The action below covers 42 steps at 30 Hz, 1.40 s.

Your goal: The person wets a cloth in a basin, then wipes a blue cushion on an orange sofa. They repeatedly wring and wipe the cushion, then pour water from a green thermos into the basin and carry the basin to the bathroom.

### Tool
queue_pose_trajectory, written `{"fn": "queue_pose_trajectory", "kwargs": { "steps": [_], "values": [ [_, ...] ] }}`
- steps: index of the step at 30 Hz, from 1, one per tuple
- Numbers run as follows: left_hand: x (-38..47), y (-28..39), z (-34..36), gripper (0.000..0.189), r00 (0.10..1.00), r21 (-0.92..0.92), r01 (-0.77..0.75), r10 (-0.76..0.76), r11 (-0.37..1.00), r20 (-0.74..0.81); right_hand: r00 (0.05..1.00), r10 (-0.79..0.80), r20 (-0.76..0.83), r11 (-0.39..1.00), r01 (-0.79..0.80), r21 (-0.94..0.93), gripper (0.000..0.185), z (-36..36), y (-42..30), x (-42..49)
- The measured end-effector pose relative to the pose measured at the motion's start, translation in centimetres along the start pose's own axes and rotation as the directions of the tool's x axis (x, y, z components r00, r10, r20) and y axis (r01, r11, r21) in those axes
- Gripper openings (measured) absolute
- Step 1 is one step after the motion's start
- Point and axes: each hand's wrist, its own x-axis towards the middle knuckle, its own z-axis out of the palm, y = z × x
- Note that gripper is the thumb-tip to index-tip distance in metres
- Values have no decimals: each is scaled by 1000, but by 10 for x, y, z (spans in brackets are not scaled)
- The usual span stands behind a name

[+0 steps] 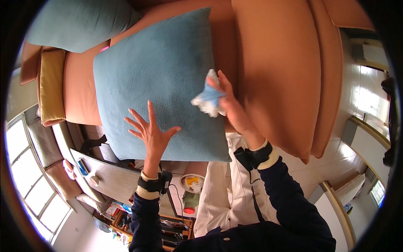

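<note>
A large blue-teal cushion (151,72) with a dimpled fabric lies on an orange sofa (277,69). Spread over its lower middle is my left hand (152,130), fingers apart and holding nothing; whether it touches the fabric I cannot tell. My right hand (231,104) grips a crumpled blue-and-white cloth (210,94) at the cushion's right edge. Slight blur covers the cloth and the fingers around it. Black straps with small devices sit on both wrists.
Another teal cushion (82,23) rests at the upper left, and a mustard cushion (53,88) at the sofa's far end. A coffee table (110,176) stands at the lower left beside a waste bin (182,181) with litter in it. A cable hangs from the left wrist device.
</note>
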Motion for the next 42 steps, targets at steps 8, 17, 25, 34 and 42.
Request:
{"fn": "queue_pose_trajectory", "kwargs": {
  "steps": [8, 17, 25, 34, 42],
  "values": [
    [57, 19, 25, 118, 976, 115, -211, 202, 971, 85, 998, -33, -48, 716, -10, -698, 58, 43, 62, 3],
    [60, 17, 29, 125, 975, 129, -178, 156, 976, 161, 953, -251, -169, 657, 39, -753, 58, 22, 67, 95],
    [57, 23, 25, 129, 970, 127, -151, 123, 980, 209, 981, 168, -95, 608, -179, -773, 55, 37, 39, -4],
    [56, 20, 28, 128, 973, 98, -144, 123, 985, 197, 993, 65, 102, 527, -121, 841, 56, -30, -40, 58],
    [56, 20, 20, 123, 971, 46, -188, 178, 981, 160, 938, 203, -282, 816, -2, 579, 55, -12, -20, 37]
  ]
}}
